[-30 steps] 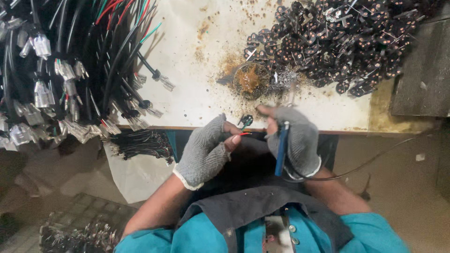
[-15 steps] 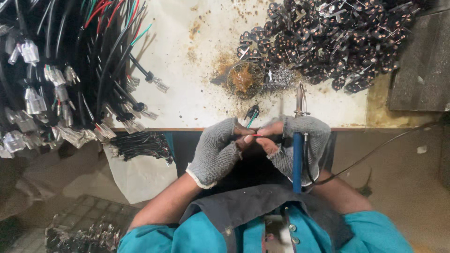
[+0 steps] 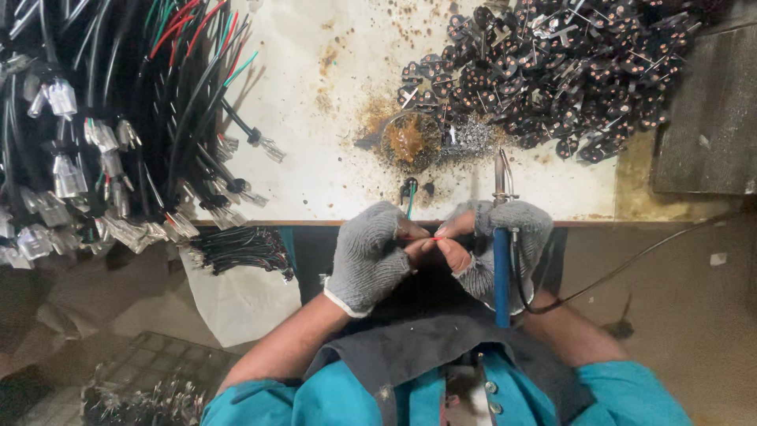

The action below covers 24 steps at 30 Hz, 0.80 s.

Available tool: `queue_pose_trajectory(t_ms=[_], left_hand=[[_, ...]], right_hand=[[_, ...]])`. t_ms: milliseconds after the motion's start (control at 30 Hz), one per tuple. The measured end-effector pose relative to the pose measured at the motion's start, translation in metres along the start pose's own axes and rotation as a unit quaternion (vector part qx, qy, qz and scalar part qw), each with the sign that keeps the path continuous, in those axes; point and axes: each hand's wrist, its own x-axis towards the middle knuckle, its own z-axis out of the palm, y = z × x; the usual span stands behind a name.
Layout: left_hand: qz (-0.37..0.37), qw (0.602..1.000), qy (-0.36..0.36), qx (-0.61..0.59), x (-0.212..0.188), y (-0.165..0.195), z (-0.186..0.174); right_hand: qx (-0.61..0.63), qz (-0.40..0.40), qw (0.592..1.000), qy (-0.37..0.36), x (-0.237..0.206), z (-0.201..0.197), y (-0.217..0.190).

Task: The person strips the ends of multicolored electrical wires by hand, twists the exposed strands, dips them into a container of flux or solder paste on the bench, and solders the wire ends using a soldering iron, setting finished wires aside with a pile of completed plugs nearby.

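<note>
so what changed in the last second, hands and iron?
Both gloved hands, left hand and right hand, drew back from the bench edge and closed together, fingertips pinching the thin red wire. The blue-handled soldering iron swung upright in the right hand. Wire bundles and plug pile unchanged.

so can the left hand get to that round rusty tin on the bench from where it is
Probably yes. The round rusty tin sits just past the bench edge, straight ahead of the left hand, with bare benchtop between. But its fingers are pinching thin wires.
</note>
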Motion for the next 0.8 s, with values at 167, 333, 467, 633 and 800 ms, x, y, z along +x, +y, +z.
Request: queue_pose_trajectory(t_ms=[167,333,467,633,800], left_hand=[[0.033,0.998,0.05,0.03,-0.003,0.006,0.002],[0.066,0.982,0.143,0.108,0.016,0.015,-0.027],[-0.027,0.976,0.172,0.131,0.057,0.005,-0.046],[-0.04,0.973,0.168,0.155,0.077,-0.003,-0.045],[-0.038,0.972,0.163,0.168,0.078,-0.002,-0.044]], right_hand=[[0.014,0.002,1.0,-0.007,0.007,-0.004,-0.004],[-0.072,-0.036,0.99,0.115,0.032,-0.018,-0.015],[-0.033,-0.074,0.977,0.197,0.05,-0.01,-0.016],[-0.1,-0.038,0.985,0.138,0.05,-0.013,-0.011],[-0.05,-0.083,0.984,0.149,0.049,-0.011,-0.002]])
